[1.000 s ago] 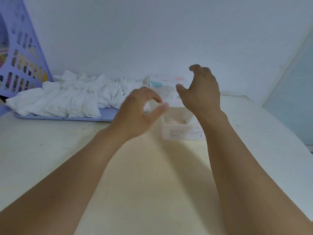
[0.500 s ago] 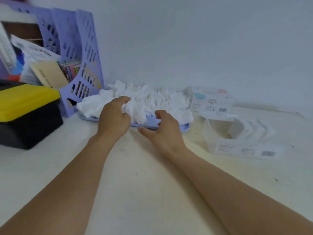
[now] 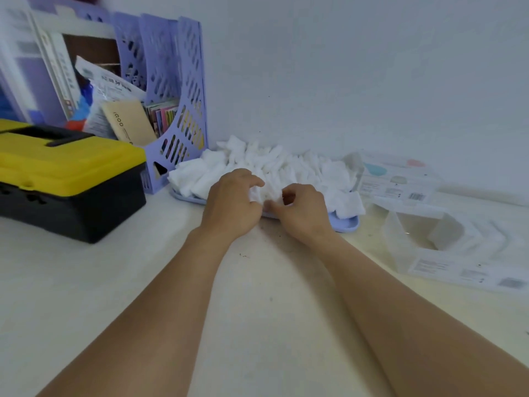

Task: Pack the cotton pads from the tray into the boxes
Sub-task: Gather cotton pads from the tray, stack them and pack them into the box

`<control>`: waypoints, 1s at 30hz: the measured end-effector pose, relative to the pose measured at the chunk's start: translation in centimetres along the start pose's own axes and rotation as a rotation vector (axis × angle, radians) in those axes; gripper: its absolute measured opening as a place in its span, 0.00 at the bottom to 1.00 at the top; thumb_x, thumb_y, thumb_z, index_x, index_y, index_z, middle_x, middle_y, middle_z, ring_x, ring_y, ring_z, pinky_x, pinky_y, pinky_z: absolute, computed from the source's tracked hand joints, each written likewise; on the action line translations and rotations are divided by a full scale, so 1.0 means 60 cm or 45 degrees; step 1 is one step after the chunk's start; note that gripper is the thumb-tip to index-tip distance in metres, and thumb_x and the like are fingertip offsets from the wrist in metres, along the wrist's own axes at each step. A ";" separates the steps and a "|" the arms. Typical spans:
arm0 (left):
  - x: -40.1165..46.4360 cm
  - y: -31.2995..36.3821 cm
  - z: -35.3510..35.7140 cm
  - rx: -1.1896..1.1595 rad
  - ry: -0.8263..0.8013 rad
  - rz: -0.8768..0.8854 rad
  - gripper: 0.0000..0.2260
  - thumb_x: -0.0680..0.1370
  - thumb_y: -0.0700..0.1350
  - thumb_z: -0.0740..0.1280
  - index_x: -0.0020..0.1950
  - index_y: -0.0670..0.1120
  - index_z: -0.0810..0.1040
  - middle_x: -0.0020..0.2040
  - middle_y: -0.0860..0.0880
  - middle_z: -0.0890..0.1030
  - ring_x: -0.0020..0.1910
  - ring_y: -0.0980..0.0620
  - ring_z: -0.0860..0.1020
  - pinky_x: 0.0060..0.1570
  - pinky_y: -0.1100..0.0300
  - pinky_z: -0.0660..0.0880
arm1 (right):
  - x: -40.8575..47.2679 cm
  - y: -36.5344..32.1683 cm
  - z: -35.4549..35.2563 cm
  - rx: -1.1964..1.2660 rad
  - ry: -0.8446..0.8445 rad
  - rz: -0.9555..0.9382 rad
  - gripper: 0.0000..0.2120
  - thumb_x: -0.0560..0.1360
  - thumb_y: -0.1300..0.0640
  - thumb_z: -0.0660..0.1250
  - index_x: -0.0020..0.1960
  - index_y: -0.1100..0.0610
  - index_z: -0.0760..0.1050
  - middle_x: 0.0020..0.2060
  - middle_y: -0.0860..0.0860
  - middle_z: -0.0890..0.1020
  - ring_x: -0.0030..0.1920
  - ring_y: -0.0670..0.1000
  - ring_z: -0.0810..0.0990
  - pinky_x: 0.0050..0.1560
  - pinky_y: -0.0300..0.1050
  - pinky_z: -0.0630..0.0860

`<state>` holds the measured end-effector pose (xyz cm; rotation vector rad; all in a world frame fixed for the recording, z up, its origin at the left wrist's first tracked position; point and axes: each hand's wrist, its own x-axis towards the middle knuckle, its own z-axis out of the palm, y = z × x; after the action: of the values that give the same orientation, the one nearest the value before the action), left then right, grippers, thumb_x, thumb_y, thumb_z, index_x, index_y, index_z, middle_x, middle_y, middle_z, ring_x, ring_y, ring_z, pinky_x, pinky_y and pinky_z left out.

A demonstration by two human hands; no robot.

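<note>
Both hands closed since: 2 grips pinch cotton pads (image 3: 269, 193); 2 boxes.

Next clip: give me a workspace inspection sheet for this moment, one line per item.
Surface: pale table, a few dark specks.
Job's things: cotton pads heaped on lilac tray; open clear box at right, pads inside; second box behind it.
Clutter: yellow-lidded toolbox; lilac file rack with papers.
Grippers: left hand and right hand pinch pads at tray's front edge.
Cables: nothing seen.
Surroundings: plain white wall.
</note>
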<state>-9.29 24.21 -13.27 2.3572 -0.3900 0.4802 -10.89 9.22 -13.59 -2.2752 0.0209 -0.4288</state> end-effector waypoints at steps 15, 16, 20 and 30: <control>-0.037 0.135 0.031 -1.321 0.102 -0.211 0.14 0.80 0.53 0.64 0.58 0.46 0.79 0.49 0.49 0.83 0.49 0.48 0.83 0.47 0.53 0.80 | -0.082 -0.017 -0.229 0.579 -0.202 0.002 0.08 0.80 0.64 0.65 0.57 0.59 0.79 0.39 0.53 0.85 0.36 0.51 0.83 0.36 0.43 0.79; -0.049 0.156 0.040 -1.495 -0.070 -0.305 0.11 0.81 0.50 0.64 0.59 0.45 0.79 0.49 0.47 0.84 0.48 0.46 0.84 0.44 0.49 0.81 | -0.093 -0.005 -0.233 0.583 -0.207 0.019 0.09 0.80 0.64 0.65 0.58 0.58 0.79 0.41 0.53 0.85 0.37 0.51 0.83 0.38 0.45 0.79; -0.082 0.203 0.075 -1.642 -0.388 -0.391 0.09 0.84 0.43 0.62 0.62 0.44 0.77 0.56 0.41 0.84 0.56 0.41 0.83 0.48 0.48 0.82 | -0.108 0.037 -0.217 0.490 -0.126 -0.015 0.11 0.81 0.61 0.65 0.61 0.52 0.77 0.48 0.52 0.85 0.44 0.49 0.83 0.48 0.52 0.81; -0.075 0.198 0.047 -2.149 -0.874 -0.793 0.17 0.80 0.47 0.63 0.65 0.40 0.77 0.49 0.42 0.83 0.42 0.49 0.81 0.43 0.59 0.80 | -0.123 0.040 -0.221 0.331 -0.041 -0.461 0.43 0.65 0.58 0.83 0.74 0.47 0.67 0.65 0.40 0.76 0.66 0.43 0.75 0.63 0.41 0.75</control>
<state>-17.37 14.43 -10.42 0.7658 -0.1658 -0.7564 -21.69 -0.85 -9.30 -2.0277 -0.4441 -0.5476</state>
